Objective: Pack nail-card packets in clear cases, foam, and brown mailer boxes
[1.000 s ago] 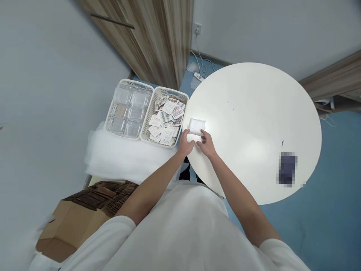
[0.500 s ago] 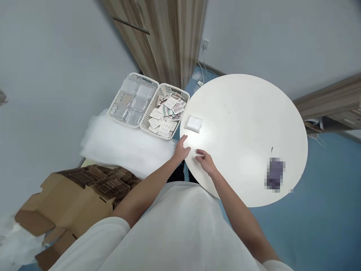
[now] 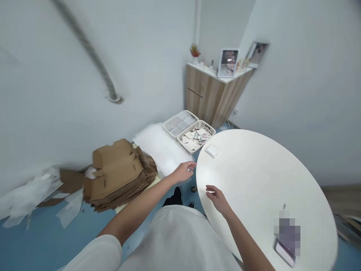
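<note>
My left hand (image 3: 182, 172) hovers by the left edge of the round white table (image 3: 262, 169). Its fingers are loosely bent and apart, with nothing held that I can see. Over the near left part of the tabletop is my right hand (image 3: 217, 198), fingers apart and holding nothing. Beyond both hands, a small white packet (image 3: 212, 151) lies flat near the table's edge, touched by neither. Left of it stands a white basket (image 3: 192, 151) full of small printed cards and packets. A second white basket (image 3: 167, 130) beside it holds clear plastic packs.
White wrapping sheets (image 3: 162, 148) lie in front of the baskets. Flattened brown cardboard boxes (image 3: 115, 165) are stacked at left, with loose white plastic (image 3: 31, 195) beyond. A partly blurred-out dark object (image 3: 289, 235) rests on the table's right. A wooden cabinet (image 3: 207, 92) bears picture frames.
My view has swung left and up, bringing the cabinet top and the whole cardboard stack into sight. My hands have moved farther from the white packet, which stays on the table.
</note>
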`<state>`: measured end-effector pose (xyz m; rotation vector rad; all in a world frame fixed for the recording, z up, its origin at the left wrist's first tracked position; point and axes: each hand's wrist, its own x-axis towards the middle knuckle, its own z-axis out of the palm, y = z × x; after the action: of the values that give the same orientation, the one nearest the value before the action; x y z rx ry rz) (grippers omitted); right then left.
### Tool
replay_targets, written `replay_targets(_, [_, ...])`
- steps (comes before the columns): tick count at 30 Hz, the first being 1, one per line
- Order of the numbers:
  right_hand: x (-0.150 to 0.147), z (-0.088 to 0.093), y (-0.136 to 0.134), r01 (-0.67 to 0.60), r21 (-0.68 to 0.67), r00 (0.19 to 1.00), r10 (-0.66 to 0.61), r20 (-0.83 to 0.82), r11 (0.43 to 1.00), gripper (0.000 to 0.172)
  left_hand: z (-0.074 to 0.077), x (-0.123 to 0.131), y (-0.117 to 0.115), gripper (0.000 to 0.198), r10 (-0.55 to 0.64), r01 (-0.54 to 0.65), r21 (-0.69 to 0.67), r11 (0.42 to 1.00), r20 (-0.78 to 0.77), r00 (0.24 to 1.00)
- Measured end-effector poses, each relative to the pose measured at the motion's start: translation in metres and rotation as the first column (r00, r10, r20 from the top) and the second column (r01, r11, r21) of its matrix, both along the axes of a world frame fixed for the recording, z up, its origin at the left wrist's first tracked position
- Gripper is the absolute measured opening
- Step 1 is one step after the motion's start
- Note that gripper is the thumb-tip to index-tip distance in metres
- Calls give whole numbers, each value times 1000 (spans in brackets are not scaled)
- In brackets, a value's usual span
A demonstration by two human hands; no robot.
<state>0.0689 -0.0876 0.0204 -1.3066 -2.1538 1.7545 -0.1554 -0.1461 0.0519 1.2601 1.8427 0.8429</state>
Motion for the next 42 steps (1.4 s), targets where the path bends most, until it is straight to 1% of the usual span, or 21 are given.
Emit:
replay_targets(3, [-16, -2, -6, -101, 19, 994, 102, -31, 995, 41, 23, -10, -37, 41, -80, 79, -15, 997, -155, 985])
replay_targets(6, [-36, 0, -14, -202, 40, 975, 205, -81, 979, 41, 34, -25, -78, 43, -136, 115, -80, 990, -340, 930])
replay_targets(9, [-56, 3, -20, -282, 71, 952, 288, -103, 957, 42, 40, -43, -117, 43, -125, 80, -119, 990, -438, 890])
replay_targets(11, [-72, 4, -22, -343, 111, 930, 354, -98, 933, 41, 44, -55, -140, 44, -77, 23, -122, 992, -459, 885])
replay_targets(13, [-93, 5, -23, -414, 183, 899, 432, -76, 892, 40, 48, -68, -162, 45, -3, -64, -126, 990, -468, 884])
replay_targets(15, [-119, 9, -24, -488, 292, 856, 516, -21, 823, 39, 50, -83, -183, 46, 63, -153, -147, 977, -485, 872])
replay_targets(16, [-134, 12, -26, -525, 356, 833, 552, 31, 773, 38, 50, -90, -193, 48, 83, -192, -171, 966, -500, 862])
replay_targets(17, [-149, 16, -28, -565, 423, 806, 584, 97, 708, 39, 48, -99, -203, 49, 91, -228, -207, 951, -518, 851])
replay_targets(19, [-181, 26, -37, -606, 542, 766, 609, 203, 582, 39, 43, -115, -223, 49, 80, -290, -299, 909, -557, 827])
replay_targets(20, [-196, 30, -44, -616, 583, 751, 619, 231, 530, 39, 40, -123, -233, 48, 74, -319, -339, 885, -575, 815])
replay_targets(22, [-225, 37, -59, -617, 640, 725, 647, 236, 458, 39, 34, -137, -249, 45, 67, -362, -387, 848, -600, 797])
replay_targets(23, [-238, 38, -68, -612, 657, 718, 658, 229, 439, 39, 31, -142, -256, 44, 70, -376, -393, 839, -608, 791])
replay_targets(25, [-261, 37, -85, -606, 675, 710, 668, 221, 421, 39, 26, -151, -267, 43, 74, -380, -389, 839, -611, 788])
replay_targets(27, [-280, 32, -100, -604, 679, 719, 653, 237, 418, 40, 22, -157, -275, 42, 67, -351, -382, 855, -591, 804])
replay_targets(30, [-299, 24, -115, -627, 656, 723, 626, 291, 419, 41, 17, -162, -284, 44, 54, -300, -383, 873, -537, 842])
replay_targets(34, [-307, 18, -128, -661, 627, 716, 595, 365, 411, 39, 10, -165, -294, 46, 90, -286, -337, 897, -495, 864])
replay_targets(37, [-308, 19, -133, -668, 616, 724, 556, 408, 418, 39, 6, -166, -297, 47, 137, -293, -279, 915, -468, 873])
replay_targets(40, [-311, 25, -136, -649, 619, 745, 534, 400, 442, 38, 4, -166, -297, 46, 162, -309, -260, 915, -463, 871])
replay_targets(42, [-312, 32, -137, -608, 640, 773, 534, 341, 471, 37, 3, -165, -296, 45, 155, -305, -260, 916, -472, 868])
